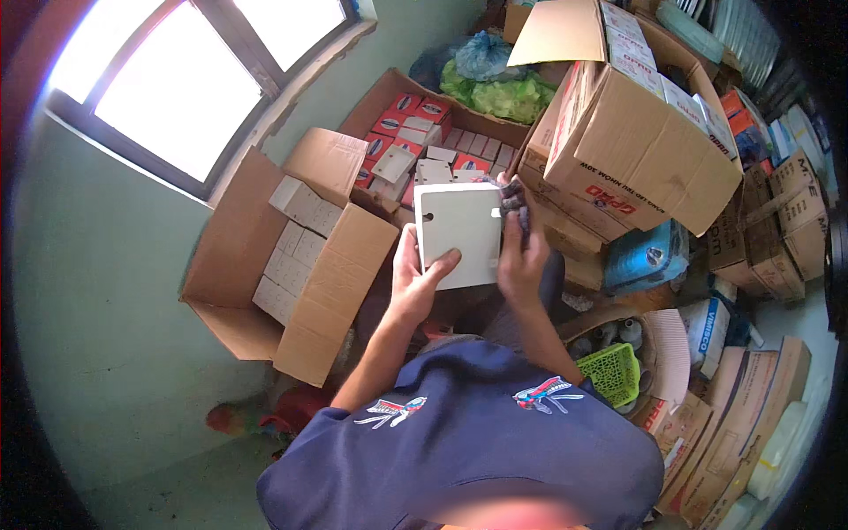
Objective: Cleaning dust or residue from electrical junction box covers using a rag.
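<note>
My left hand (419, 275) grips a flat white rectangular box or panel (462, 238) by its left side, thumb lying across its face. A dark notch shows near the panel's left edge. At the panel's right edge my right hand (521, 248) holds a dark, crumpled cloth (513, 199); whether those fingers also grip the panel is hard to see. Beyond my hands, an open carton (457, 109) holds red-and-white small boxes (391, 122) and loose white plastic pieces (395, 163). To the left, another open carton (338, 291) contains white block-like pieces (298, 248).
A large printed carton (652, 156) packed with white boxes leans at the right. Behind are green and blue plastic bags (493, 73). A green plastic basket (611, 375) sits beside my right arm, with stacked cartons (735, 424) farther right. A wall and window (179, 86) bound the left.
</note>
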The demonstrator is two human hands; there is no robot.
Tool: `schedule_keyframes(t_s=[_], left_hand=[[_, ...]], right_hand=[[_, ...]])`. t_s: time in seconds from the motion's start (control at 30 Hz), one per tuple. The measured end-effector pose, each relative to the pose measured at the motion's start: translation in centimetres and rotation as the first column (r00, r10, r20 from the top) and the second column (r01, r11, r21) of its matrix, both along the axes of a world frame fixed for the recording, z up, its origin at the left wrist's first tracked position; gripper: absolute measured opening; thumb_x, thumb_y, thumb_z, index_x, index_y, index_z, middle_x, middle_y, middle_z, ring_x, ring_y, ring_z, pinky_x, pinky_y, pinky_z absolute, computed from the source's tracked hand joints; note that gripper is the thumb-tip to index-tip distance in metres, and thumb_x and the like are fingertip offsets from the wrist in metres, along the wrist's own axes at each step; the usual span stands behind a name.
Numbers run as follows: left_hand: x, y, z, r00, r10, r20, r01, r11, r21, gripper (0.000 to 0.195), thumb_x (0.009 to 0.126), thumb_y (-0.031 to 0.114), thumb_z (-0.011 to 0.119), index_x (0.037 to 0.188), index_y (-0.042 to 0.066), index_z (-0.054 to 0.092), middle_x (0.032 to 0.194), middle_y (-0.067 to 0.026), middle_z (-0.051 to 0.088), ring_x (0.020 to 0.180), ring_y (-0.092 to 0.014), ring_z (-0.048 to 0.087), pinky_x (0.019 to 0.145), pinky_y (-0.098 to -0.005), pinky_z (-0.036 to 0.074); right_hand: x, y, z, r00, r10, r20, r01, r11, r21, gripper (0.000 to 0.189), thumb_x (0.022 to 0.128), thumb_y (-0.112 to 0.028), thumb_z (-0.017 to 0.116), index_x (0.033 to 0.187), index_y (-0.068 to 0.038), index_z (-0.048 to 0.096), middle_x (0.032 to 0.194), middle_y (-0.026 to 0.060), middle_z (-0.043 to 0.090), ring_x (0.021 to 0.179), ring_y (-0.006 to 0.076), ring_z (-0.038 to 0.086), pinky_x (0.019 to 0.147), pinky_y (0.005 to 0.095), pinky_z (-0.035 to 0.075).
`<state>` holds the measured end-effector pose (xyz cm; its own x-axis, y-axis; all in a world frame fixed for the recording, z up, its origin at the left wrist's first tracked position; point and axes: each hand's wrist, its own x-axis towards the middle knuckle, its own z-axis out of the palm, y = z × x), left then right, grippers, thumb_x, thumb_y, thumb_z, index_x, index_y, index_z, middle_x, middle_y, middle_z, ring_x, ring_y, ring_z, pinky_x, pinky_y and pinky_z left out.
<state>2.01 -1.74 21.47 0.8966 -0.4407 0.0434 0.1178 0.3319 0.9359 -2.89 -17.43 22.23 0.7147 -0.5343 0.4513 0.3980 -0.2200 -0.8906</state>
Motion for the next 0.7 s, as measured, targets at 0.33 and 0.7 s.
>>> schedule_keyframes(t_s=[0.33,0.7], left_hand=[[1.6,1.2,-0.6,0.990,0.111,0.084,-0.106,0.993,-0.059,0.057,0.105,0.034,0.061,0.146,0.001,0.040,0.140,-0.0149,0.052,0.129,-0.024,0.053,0.108,-0.0426,0.045],[0.2,1.6,3.3,0.953,0.059,0.297,-0.092,0.991,0.099,0.043,0.110,0.031,0.049,0.137,-0.003,0.052,0.127,-0.0119,0.062,0.112,-0.016,0.060,0.096,-0.0331,0.050]], right_hand=[[-1.6,2.9,-0.1,1.000,-0.015,0.023,0.015,1.000,-0.012,0.047,0.101,0.005,0.049,0.148,0.001,0.049,0.157,0.0247,0.045,0.149,0.0377,0.041,0.121,0.0426,0.033],[-2.5,5.2,1.3,0.976,0.192,0.105,-0.132,0.898,-0.419,0.043,0.102,0.002,0.048,0.144,0.003,0.055,0.160,0.0354,0.033,0.151,0.0463,0.034,0.122,0.0487,0.030]])
